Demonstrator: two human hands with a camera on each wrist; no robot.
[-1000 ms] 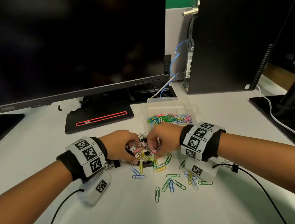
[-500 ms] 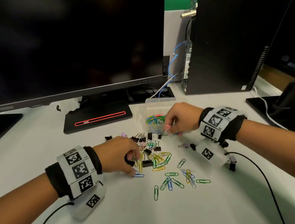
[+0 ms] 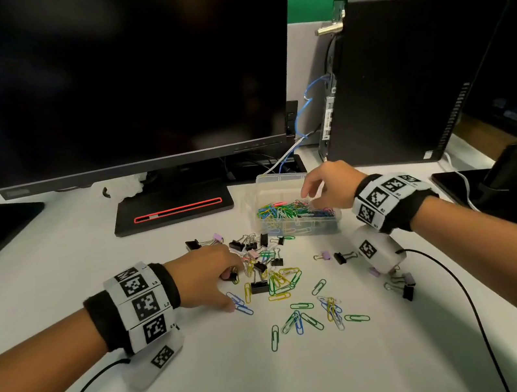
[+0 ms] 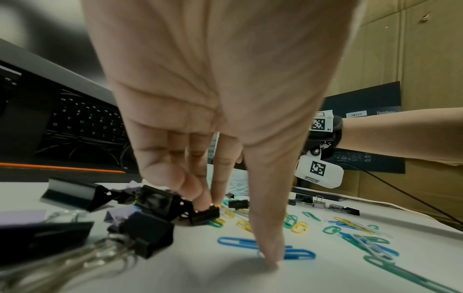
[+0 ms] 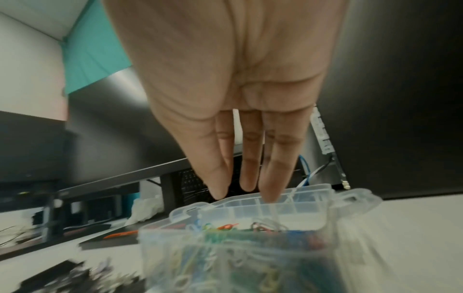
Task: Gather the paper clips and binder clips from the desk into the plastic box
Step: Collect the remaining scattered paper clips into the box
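Observation:
The clear plastic box point(image 3: 303, 226) point(image 5: 250, 206) stands behind the pile, with several colored paper clips inside. My right hand point(image 3: 313, 195) point(image 5: 245, 190) hovers over its right part, fingers straight and hanging down, holding nothing. Loose paper clips point(image 3: 298, 321) point(image 4: 350, 228) and black and lilac binder clips point(image 3: 247, 242) lie on the white desk point(image 3: 214, 391). My left hand point(image 3: 230, 289) point(image 4: 235, 230) rests at the pile's left edge. Its curled fingers grip a small black binder clip point(image 3: 233, 274) point(image 4: 205, 214), and the thumb presses on a blue paper clip point(image 3: 243, 309) point(image 4: 233, 242).
A black monitor point(image 3: 128, 80) and its stand base point(image 3: 174, 210) are behind the pile. A black computer tower point(image 3: 403, 86) with cables point(image 3: 304, 112) stands right behind the box. More binder clips point(image 3: 402, 288) lie under my right wrist. Dark equipment point(image 3: 505, 188) borders the desk's right side.
My right hand left the pile, carried clips back to the box and opened over it. My left hand stayed at the pile, shifted slightly left.

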